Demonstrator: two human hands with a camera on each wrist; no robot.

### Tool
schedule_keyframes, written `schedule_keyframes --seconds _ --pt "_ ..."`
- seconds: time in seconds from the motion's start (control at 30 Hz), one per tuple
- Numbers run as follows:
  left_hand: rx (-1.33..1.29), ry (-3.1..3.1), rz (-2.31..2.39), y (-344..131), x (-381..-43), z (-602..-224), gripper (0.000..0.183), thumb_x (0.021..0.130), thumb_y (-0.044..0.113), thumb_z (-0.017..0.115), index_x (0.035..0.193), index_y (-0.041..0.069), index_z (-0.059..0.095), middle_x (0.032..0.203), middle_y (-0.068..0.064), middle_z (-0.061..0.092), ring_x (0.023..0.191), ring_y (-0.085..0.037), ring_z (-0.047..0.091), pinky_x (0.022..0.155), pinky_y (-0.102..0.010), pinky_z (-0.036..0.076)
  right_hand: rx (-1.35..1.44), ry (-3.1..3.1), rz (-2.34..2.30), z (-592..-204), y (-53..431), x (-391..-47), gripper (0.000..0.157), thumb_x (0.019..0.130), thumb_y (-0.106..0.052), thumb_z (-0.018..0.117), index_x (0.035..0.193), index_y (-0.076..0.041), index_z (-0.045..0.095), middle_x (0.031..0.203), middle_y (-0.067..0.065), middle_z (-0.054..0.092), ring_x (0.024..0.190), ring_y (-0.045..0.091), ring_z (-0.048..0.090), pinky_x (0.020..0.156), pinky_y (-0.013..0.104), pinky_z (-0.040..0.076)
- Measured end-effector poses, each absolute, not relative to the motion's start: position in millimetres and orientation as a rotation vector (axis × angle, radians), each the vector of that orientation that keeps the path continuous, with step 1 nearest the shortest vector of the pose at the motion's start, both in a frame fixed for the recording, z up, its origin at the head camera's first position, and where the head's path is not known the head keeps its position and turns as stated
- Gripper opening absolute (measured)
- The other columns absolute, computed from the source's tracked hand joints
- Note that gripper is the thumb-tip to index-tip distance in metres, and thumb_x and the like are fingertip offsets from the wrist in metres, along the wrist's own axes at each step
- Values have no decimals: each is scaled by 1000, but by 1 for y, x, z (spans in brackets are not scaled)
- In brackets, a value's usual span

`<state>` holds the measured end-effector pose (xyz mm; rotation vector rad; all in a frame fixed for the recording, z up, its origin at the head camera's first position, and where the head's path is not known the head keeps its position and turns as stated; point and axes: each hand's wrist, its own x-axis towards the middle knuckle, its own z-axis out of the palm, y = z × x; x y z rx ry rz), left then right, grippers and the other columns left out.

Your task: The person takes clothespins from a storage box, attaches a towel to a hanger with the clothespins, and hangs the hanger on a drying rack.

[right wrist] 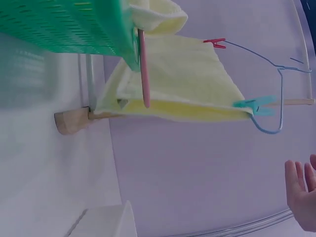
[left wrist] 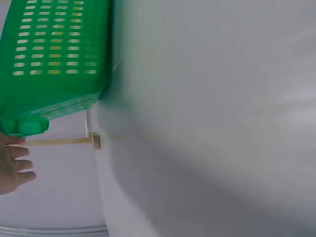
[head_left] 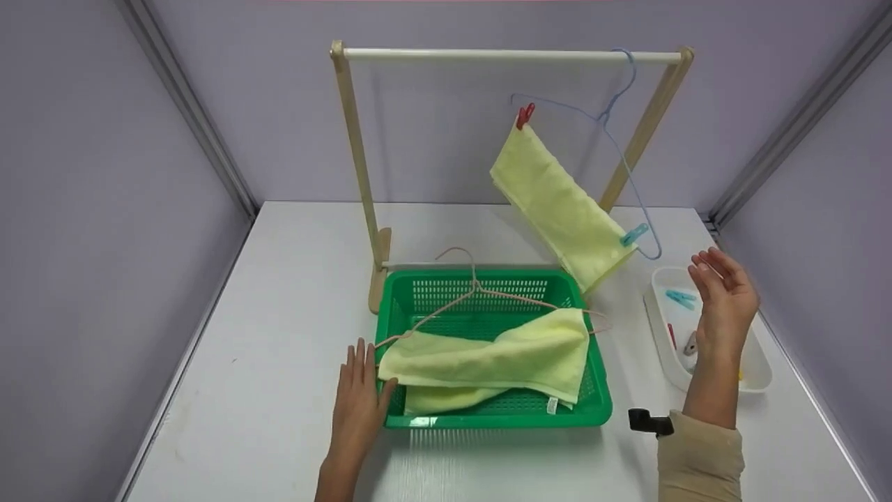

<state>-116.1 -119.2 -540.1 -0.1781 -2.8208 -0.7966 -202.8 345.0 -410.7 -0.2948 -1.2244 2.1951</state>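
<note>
A green basket (head_left: pixel 599 411) holds a pale yellow towel (head_left: pixel 488 362), draped over a pink hanger (head_left: pixel 512 296) that lies across the rims. My left hand (head_left: pixel 359 408) is at the basket's left rim, fingers straight and thumb towards the towel's corner. In the head view my right hand (head_left: pixel 725 307) hovers over a white tray (head_left: pixel 763 380), fingers loosely bent and holding nothing. Left of it, a blue hanger (head_left: pixel 627 164) hangs tilted from the rack's rail. A second yellow towel (head_left: pixel 561 202) is clipped to it by a red clothespin (head_left: pixel 524 116) and a teal clothespin (head_left: pixel 634 235).
The rack has a white rail (head_left: pixel 481 54) and wooden posts (head_left: pixel 359 153) behind the basket. Inside the tray lie a blue clothespin (head_left: pixel 681 299) and other small pieces, partly hidden by my right arm. Pale walls (head_left: pixel 139 230) enclose the white table (head_left: pixel 279 314).
</note>
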Motion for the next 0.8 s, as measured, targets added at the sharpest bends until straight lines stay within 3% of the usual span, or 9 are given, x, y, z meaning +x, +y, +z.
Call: schedule_keyframes --seconds 0.57,0.8 --pt "-124 -2822 -833 -90 -106 -540 67 96 31 49 138 -14 23 146 -28 12 135 -37 6 107 -43 9 -507 -1601 1954 -427 373 -196 24 84 0 66 107 0 65 101 6 59 91 15 58 75 16 46" --pt "-118 -2727 -781 -82 -108 -544 62 95 25 51 134 -17 28 142 -32 18 133 -40 12 107 -42 9 -566 -1748 1853 -425 385 -201 18 88 -5 62 106 -4 65 99 2 60 93 13 57 74 13 45"
